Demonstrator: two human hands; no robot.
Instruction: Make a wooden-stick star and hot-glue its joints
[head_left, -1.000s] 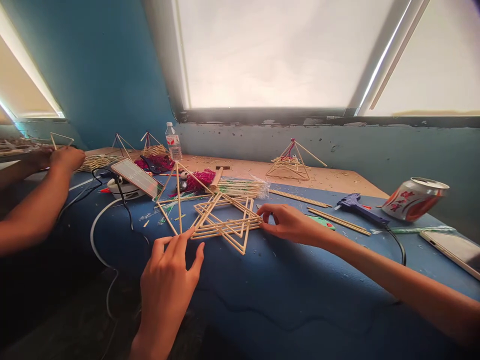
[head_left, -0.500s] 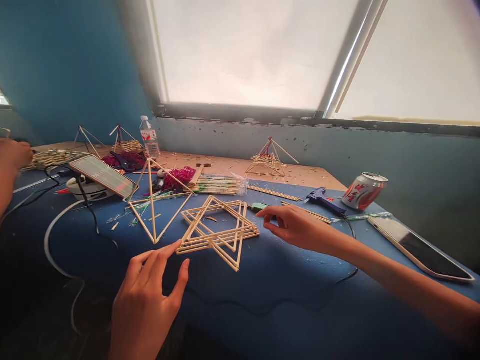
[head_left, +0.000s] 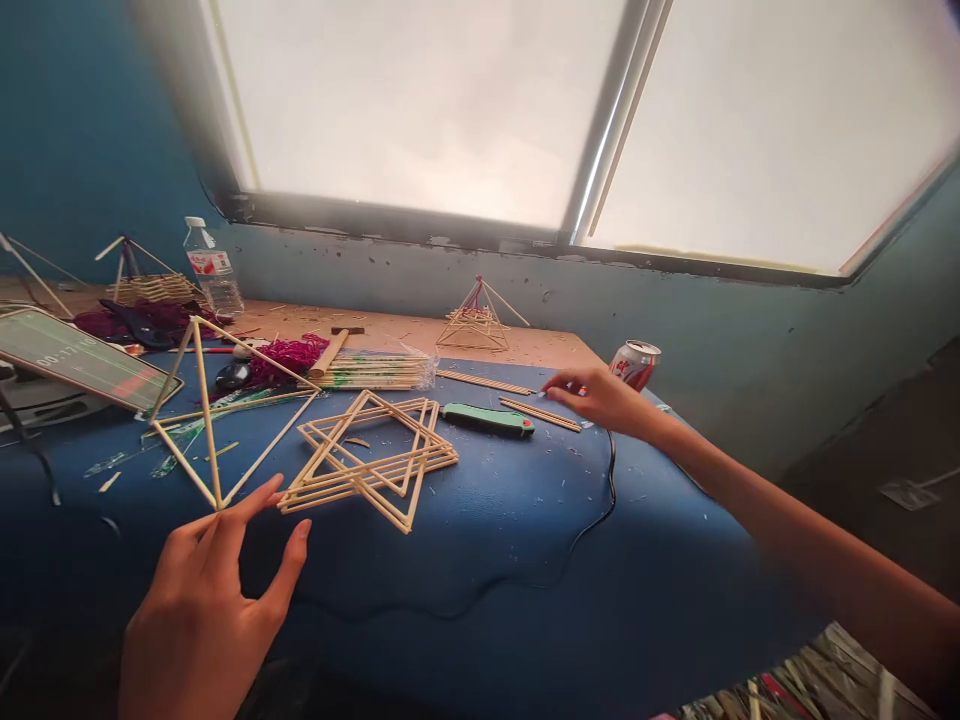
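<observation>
My left hand has its fingers spread, with the fingertips at the near left corner of a six-pointed star frame of layered thin wooden sticks. Left of the star stands a pyramid-shaped stick frame. My right hand reaches across the table with curled fingers over a hot glue gun. The hand hides most of the gun, and its black cord trails toward me. Between the star and that hand lies a green and black utility knife, beside loose sticks.
A drink can stands behind my right wrist. Further back are a bundle of wrapped sticks, a hammer, magenta string, a water bottle and another stick structure. A tilted screen stands left.
My right hand has moved from beside the star and the knife over to the glue gun. My left hand remains at the star's corner. The view has turned right.
</observation>
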